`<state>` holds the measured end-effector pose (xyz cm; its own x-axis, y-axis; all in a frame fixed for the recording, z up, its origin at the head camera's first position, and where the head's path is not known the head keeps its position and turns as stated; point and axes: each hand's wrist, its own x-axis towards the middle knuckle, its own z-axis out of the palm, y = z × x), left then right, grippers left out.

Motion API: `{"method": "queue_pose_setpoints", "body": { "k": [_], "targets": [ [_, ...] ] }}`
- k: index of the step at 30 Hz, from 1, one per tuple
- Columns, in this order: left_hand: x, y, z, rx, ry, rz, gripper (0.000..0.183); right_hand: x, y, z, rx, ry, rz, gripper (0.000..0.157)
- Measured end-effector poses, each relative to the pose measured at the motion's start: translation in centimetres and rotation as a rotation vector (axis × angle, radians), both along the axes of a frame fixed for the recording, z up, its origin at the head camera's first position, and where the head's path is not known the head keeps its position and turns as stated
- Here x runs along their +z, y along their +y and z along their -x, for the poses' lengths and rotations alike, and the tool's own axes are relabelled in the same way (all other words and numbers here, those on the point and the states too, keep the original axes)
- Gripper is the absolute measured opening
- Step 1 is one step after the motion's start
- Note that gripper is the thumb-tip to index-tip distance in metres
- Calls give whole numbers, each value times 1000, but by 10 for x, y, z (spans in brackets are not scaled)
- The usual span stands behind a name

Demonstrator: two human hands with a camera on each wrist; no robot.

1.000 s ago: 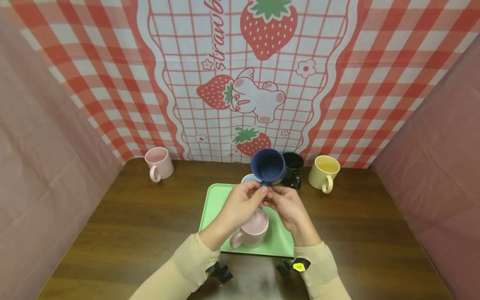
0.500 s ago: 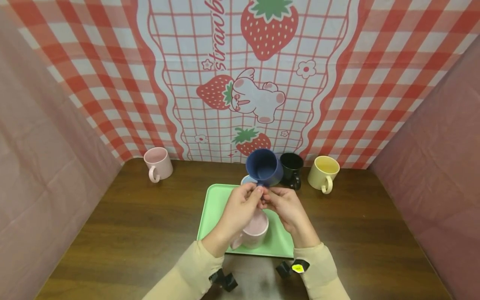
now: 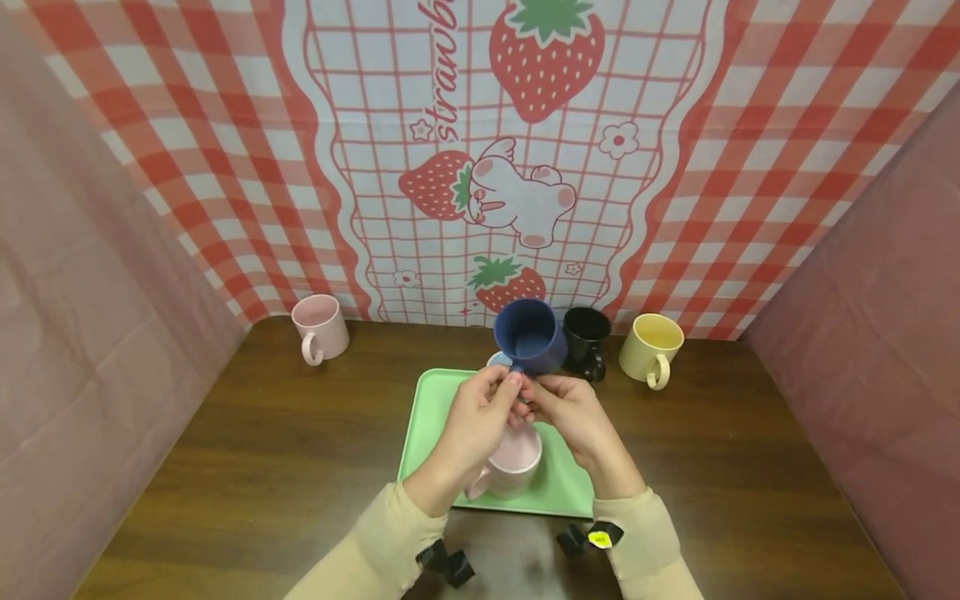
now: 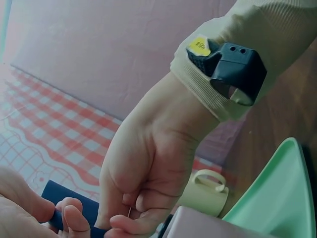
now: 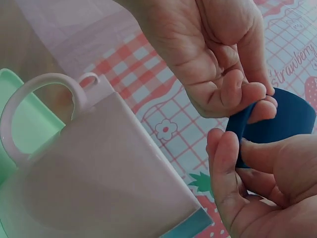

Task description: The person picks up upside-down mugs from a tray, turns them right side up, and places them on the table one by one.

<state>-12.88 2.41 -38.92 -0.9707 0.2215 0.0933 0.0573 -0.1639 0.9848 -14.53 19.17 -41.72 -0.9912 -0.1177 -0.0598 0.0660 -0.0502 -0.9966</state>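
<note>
Both hands pinch the handle of a dark blue mug [image 3: 531,340], held up above the far edge of a green tray [image 3: 431,408]. My left hand [image 3: 476,417] grips the handle from the left, and my right hand [image 3: 581,417] from the right; the fingertips meet there. In the right wrist view the blue handle [image 5: 238,121] runs between the fingers of both hands. Beneath the hands a pink mug [image 3: 513,467] stands on the tray, its handle to the left. A light blue mug [image 3: 498,359] shows only a bit of rim behind the hands.
A black mug [image 3: 587,337] stands behind and right of the dark blue one. Farther right is a yellow mug [image 3: 651,348]; a second pink mug [image 3: 321,327] stands at the back left. A checked strawberry cloth [image 3: 517,192] hangs behind the wooden table [image 3: 300,442].
The dark blue mug has shifted slightly left in both hands, showing more of the black mug. The left forearm has moved a little to the right. Both hands keep hold of the handle.
</note>
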Motion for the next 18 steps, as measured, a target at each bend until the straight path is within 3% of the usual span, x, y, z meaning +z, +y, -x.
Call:
{"method": "queue_pose_setpoints", "body": {
  "k": [9,18],
  "targets": [
    [5,-18,11,46,0,-4,21,6,7,-3,74,55,-114,36],
    [12,-49,33,182,30,-30,19,6,14,-1,-24,180,-332,33]
  ]
}}
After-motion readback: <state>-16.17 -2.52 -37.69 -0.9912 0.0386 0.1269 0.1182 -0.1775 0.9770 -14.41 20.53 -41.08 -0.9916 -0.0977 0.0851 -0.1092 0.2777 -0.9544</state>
